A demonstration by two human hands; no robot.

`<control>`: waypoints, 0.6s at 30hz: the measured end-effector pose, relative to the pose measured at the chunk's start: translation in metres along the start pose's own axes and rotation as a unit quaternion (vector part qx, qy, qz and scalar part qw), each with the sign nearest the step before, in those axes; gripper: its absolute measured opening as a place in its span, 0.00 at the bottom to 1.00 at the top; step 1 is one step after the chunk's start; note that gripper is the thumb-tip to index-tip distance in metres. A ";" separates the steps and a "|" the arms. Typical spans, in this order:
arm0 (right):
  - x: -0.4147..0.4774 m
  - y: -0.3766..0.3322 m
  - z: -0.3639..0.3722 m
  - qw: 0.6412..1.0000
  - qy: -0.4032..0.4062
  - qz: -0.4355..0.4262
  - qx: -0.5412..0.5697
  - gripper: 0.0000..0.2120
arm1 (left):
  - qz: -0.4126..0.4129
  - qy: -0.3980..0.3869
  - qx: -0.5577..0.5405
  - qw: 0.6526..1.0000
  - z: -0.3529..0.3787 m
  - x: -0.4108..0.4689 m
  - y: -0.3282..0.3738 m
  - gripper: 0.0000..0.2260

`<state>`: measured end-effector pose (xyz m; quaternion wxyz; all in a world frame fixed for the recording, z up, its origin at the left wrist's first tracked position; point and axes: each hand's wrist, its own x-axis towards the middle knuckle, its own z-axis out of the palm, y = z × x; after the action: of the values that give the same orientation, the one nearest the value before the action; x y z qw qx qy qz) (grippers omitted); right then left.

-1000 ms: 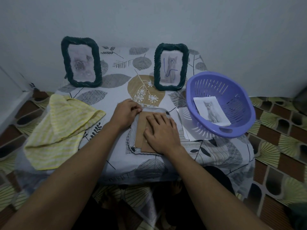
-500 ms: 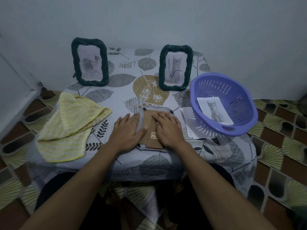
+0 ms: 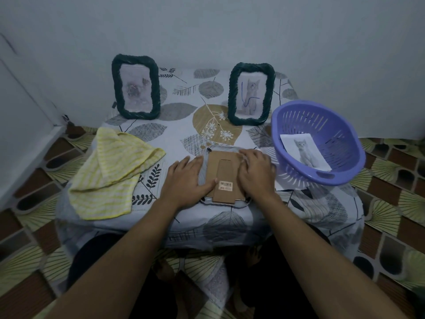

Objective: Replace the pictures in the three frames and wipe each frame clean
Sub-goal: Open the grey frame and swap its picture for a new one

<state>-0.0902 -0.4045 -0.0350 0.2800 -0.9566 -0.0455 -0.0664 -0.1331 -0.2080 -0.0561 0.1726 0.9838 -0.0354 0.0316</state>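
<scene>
The left hand (image 3: 186,178) lies flat, fingers straight and released, on the left rim of the face-down frame (image 3: 226,173), with the thumb on its cardboard back. The right hand (image 3: 255,174) covers the right rim with its fingers bent; I cannot tell whether they grip or merely press. Left of the fingers lies a yellow cloth (image 3: 115,171). To their right a purple basket (image 3: 340,143) holds a cat picture (image 3: 304,153). Beyond the fingers stand the left standing frame (image 3: 135,86) and the right standing frame (image 3: 251,93).

Bench (image 3: 174,143), leaf-print cover, set vs wall. Rear: rear-L frame (image 3: 135,87) & rear-R frame (image 3: 251,94), dark green, both upright. Front L: yellow striped cloth (image 3: 112,171), crumpled. Front ctr: 3rd frame (image 3: 224,166) face-down, cardboard back up. R side: purple basket (image 3: 340,143), tilted, sitting on loose paper sheets (image 3: 281,180).
</scene>
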 end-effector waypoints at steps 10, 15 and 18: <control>-0.002 0.000 0.003 0.994 0.008 0.060 -0.087 0.18 | 0.002 0.020 -0.015 1.000 0.000 -0.001 0.000 0.37; -0.001 0.000 0.003 0.996 0.009 0.076 -0.048 0.19 | 0.001 0.022 -0.011 1.000 0.001 0.000 0.000 0.36; 0.001 0.000 0.003 0.996 0.003 0.090 -0.027 0.19 | 0.002 0.022 -0.010 1.000 0.000 0.000 0.000 0.36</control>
<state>-0.0890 -0.4031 -0.0377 0.2590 -0.9638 0.0433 -0.0452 -0.1329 -0.2083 -0.0564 0.1828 0.9811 -0.0336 0.0534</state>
